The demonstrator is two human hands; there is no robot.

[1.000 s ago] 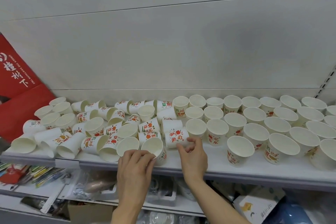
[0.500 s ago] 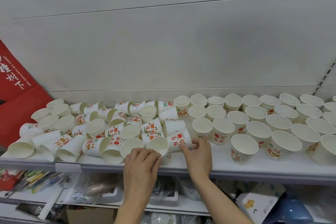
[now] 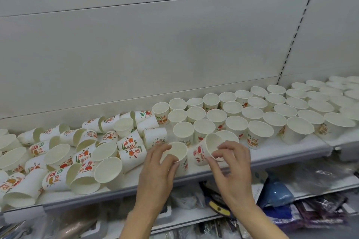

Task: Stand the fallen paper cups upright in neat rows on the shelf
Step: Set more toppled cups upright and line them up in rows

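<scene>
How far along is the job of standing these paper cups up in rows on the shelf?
Roughly half done. The upright cups already fill the right part of the shelf in rows. In hand: the left hand grips one cup near the front edge, and the right hand holds a tilted cup beside the front row. Left to do: the pile of fallen cups lying on their sides across the left part.

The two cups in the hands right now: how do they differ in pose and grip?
The left hand's cup stands nearly upright at the shelf's front, mouth up; the right hand's cup is tilted, mouth toward the camera. The left hand wraps its cup's side; the right hand pinches its cup's rim. Both are white printed paper cups, empty.
</scene>
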